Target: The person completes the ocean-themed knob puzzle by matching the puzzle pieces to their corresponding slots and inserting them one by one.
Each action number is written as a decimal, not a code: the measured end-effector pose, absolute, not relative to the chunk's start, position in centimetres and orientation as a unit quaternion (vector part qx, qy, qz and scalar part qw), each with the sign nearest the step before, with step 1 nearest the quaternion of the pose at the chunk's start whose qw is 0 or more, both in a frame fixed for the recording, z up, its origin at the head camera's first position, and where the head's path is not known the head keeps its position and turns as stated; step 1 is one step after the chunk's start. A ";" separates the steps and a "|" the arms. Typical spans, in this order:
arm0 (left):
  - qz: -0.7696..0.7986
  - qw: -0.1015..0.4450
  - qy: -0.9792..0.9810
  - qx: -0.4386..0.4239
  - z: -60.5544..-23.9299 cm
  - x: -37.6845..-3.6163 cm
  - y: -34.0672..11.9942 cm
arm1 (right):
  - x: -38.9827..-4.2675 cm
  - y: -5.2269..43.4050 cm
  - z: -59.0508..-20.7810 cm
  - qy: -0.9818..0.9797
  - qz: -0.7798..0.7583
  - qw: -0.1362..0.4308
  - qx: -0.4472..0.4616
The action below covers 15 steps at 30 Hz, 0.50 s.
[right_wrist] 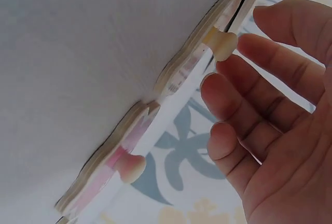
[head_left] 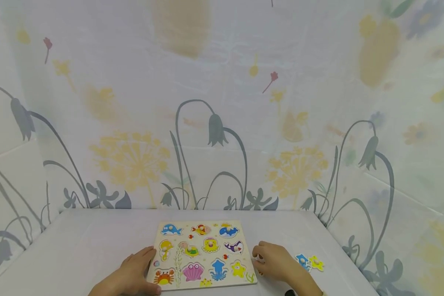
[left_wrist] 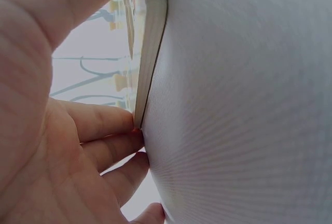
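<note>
A wooden puzzle board (head_left: 203, 257) with sea-animal pictures lies flat on the table; small knobs stand on the pictures of its two upper rows. My left hand (head_left: 135, 269) spans its near-left corner, thumb at the near edge and fairly straight fingers (left_wrist: 104, 123) against the left side. Right of the board is my right hand (head_left: 271, 259), bent low over the table. In the right wrist view, its loosely bent fingertips are right at the knob of one wooden piece (right_wrist: 194, 60), with a gap between thumb and fingers. A pinkish knobbed piece (right_wrist: 116, 164) lies beside that one.
Farther right on the white table (head_left: 96, 234) lie a blue piece (head_left: 302, 261) and a yellow star piece (head_left: 316, 263), close together. A flower-printed curtain (head_left: 222, 164) hangs behind the table and along its sides.
</note>
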<state>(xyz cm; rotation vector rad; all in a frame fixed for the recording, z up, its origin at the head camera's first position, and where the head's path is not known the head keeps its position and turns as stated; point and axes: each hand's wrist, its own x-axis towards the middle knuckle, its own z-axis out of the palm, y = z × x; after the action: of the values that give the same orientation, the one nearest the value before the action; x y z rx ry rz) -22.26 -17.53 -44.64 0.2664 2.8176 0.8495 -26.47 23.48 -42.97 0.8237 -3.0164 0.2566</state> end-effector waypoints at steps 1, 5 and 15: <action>0.286 0.093 0.949 0.090 -44.6 -22.3 -17.5 | -26.4 23.6 -43.0 -0.961 0.082 0.005 0.264; 0.287 0.093 0.949 0.089 -44.6 -22.3 -17.5 | -25.9 23.9 -43.1 -0.958 0.089 0.016 0.272; 0.285 0.085 0.950 0.096 -44.6 -22.2 -17.6 | -25.4 24.2 -42.9 -0.954 0.100 0.018 0.281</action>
<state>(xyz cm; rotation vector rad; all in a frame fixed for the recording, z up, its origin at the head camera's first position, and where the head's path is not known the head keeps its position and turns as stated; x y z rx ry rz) -22.22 -17.62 -44.60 0.2871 2.8334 0.8506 -25.44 24.21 -42.90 0.8714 -2.9644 0.3100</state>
